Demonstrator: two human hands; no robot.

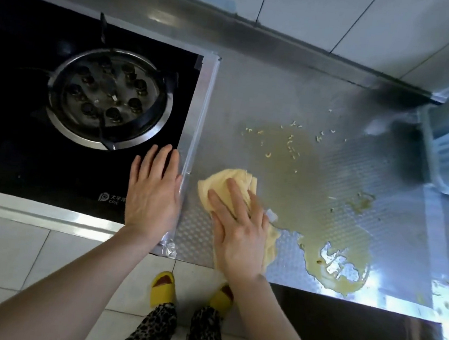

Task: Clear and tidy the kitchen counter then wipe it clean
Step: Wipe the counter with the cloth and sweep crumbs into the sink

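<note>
both hands (154,190) (236,226) flat, fingers straight

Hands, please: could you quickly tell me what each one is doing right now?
Left hand: open, flat on the stove edge.
Right hand: open, pressing the yellow cloth on the counter.

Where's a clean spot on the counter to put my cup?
Clean steel lies along the back wall, behind the spill, and in a strip beside the stove. The middle and right front are wet with scraps. The near left is taken by the cloth under the right hand.
</note>
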